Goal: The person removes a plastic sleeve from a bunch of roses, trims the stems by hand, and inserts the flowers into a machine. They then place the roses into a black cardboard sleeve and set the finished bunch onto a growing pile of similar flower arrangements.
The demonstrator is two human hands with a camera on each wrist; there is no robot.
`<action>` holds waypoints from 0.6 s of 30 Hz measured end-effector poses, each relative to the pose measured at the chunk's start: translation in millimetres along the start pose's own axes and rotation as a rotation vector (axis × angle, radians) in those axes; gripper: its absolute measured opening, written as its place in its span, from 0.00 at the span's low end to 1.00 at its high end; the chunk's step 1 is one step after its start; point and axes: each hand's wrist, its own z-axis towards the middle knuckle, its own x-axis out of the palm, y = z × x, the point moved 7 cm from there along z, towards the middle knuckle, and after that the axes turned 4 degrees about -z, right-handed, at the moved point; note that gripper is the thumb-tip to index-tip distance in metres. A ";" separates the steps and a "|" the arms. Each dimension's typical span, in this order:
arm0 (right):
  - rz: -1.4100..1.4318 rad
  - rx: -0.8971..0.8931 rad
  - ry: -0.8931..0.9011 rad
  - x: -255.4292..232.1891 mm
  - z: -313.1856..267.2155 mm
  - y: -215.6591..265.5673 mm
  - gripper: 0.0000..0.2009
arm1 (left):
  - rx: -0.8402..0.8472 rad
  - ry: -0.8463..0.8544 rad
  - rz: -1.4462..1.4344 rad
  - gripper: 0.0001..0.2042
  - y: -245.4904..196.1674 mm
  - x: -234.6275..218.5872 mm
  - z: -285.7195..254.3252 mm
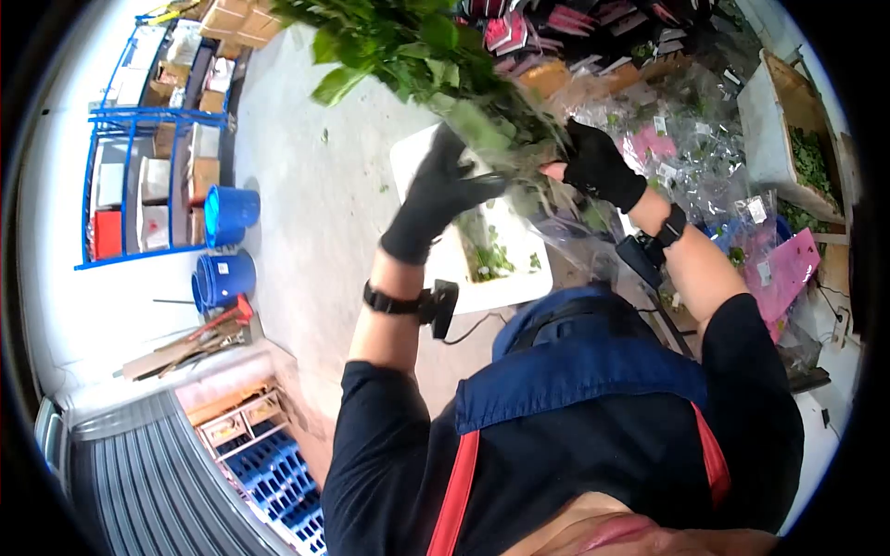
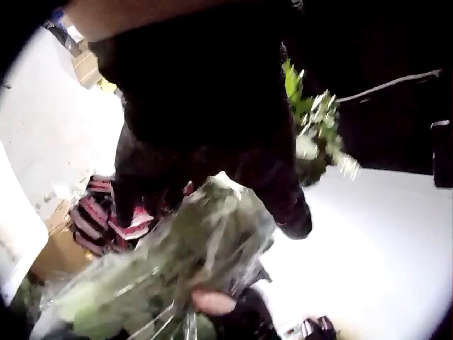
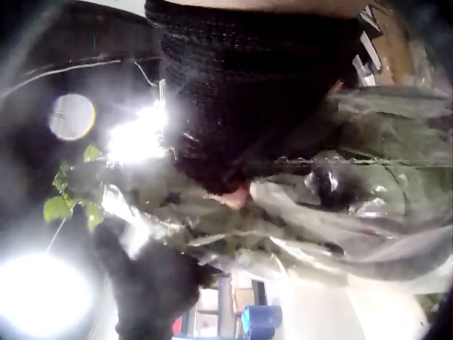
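A leafy green bunch [image 1: 436, 65] in a clear plastic sleeve [image 2: 163, 269] slants across the top middle of the head view. My gloved right hand [image 1: 598, 171] grips the sleeve near the stem end, with a bare fingertip [image 3: 237, 197] showing through the black glove. On the other side, my gloved left hand [image 1: 440, 199] is held against the bunch, its thumb and fingers spread apart. In the left wrist view the sleeve lies between those spread fingers. Below the hands stands a white tub [image 1: 519, 295] with loose leaves inside.
Crumpled clear sleeves [image 1: 695, 185] and pink wrappers lie piled on the right. Beyond them is a wooden box [image 1: 774, 120] with greenery. Blue buckets [image 1: 227, 278] and a blue shelf rack [image 1: 158, 116] stand to the left. Dark and pink packages [image 1: 556, 32] lie at the back.
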 end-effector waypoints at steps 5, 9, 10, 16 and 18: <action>-0.303 -0.102 0.195 -3.3 -11.5 21.1 0.28 | 0.345 -0.285 0.035 0.24 -81.0 -32.9 14.5; -0.395 -0.184 0.162 -12.1 -27.0 39.5 0.35 | 0.166 -0.389 -0.416 0.13 -69.3 -24.2 43.3; -0.398 -0.223 0.110 -23.4 -28.9 46.1 0.35 | 0.236 -0.291 -0.343 0.15 -71.5 -17.0 44.6; -0.487 -0.463 0.115 -50.9 0.6 121.0 0.28 | 0.161 -0.220 -0.113 0.15 -60.2 17.8 55.3; -0.497 -0.444 0.123 -34.2 -7.0 102.4 0.12 | 0.570 -0.102 0.314 0.13 -71.3 20.0 59.7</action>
